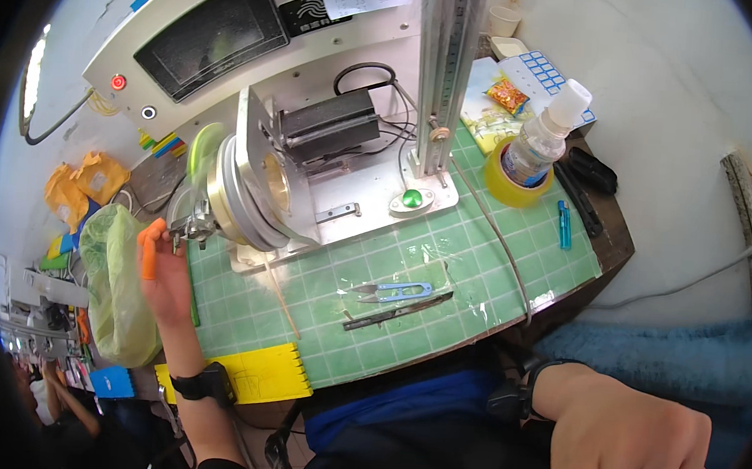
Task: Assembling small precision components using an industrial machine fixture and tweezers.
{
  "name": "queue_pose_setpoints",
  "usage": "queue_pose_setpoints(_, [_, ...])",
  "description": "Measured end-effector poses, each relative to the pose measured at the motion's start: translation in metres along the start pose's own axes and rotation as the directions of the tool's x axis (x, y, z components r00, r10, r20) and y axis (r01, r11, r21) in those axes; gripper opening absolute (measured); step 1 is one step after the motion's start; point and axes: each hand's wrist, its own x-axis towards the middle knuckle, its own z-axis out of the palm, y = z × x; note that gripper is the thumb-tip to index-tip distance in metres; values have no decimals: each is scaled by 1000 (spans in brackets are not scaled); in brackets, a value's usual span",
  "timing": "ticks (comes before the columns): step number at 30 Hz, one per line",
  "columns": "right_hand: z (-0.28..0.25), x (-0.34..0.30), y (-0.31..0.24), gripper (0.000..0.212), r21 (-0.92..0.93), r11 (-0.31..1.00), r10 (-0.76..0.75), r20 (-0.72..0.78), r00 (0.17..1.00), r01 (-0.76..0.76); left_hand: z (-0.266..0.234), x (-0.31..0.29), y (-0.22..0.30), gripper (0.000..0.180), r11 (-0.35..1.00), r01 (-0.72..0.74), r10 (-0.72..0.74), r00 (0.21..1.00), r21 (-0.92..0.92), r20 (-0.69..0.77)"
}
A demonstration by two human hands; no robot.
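My left hand (163,281), with orange finger covers, is raised at the small metal fixture (195,222) on the front of a bench machine. Its fingers curl in at the fixture's left end; whatever they pinch is too small to make out. Behind the fixture sit a round pale disc wheel (244,195) and a light green ring (203,148). My right hand (631,453) hangs low at the right, above my blue-jeaned leg, with knuckles up and fingers curled under. A bit of orange shows beside it, and anything inside that hand is hidden.
On the green gridded mat (386,340) lie blue thread snips (402,291), a dark flat strip (397,311) and a thin stick (283,298). A bottle (535,145) stands in a yellow tape roll (506,187). A yellow notched plate (253,374) juts at the front edge; a pale green bag (119,286) hangs left.
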Motion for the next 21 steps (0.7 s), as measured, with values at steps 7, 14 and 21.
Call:
queue_pose_setpoints(7, [4, -4, -9, 61, 77, 997, -18, -67, 998, 24, -9, 4, -5, 33, 999, 7, -7, 1000, -49, -1])
queue_pose_setpoints(14, [-14, 15, -9, 54, 73, 997, -6, 85, 996, 0, 0, 2, 3, 31, 1000, -1, 1, 1000, -4, -28])
queue_pose_setpoints(21, [-15, 17, -7, 43, -165, 958, -199, 207, 958, 234, 24, 0, -2, 23, 1000, -4, 5, 997, 14, -73])
